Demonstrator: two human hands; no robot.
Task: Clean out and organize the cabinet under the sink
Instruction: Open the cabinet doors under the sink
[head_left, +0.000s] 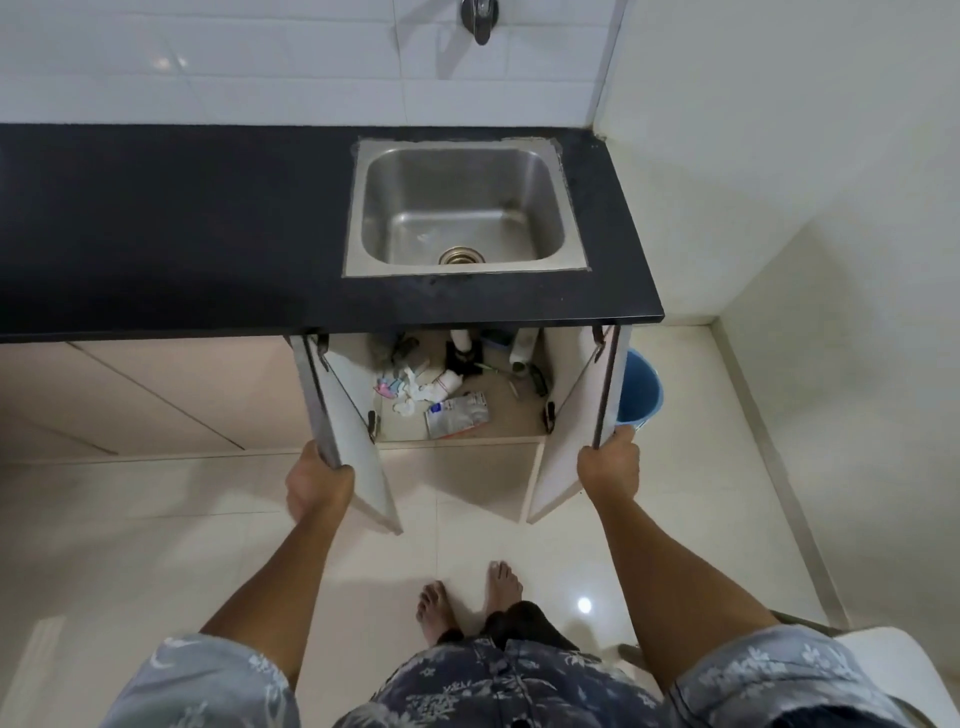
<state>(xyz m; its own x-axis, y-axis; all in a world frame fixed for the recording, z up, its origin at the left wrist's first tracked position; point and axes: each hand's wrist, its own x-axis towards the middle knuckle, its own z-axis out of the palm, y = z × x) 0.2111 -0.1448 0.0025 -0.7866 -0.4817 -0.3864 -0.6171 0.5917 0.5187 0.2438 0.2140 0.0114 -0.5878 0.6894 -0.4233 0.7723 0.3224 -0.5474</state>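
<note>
Gripping left door with left hand, right door with right hand; cabinet holds packet, wrappers.

On count: one steel sink, one black countertop and one wall tap. Below are two open doors, the left door and the right door, gripped by two hands, the left hand and the right hand; also two bare feet, the left foot and the right foot. One blue bucket stands beside the cabinet and one flat silver pouch lies inside it; the remaining litter is too jumbled to count.
</note>
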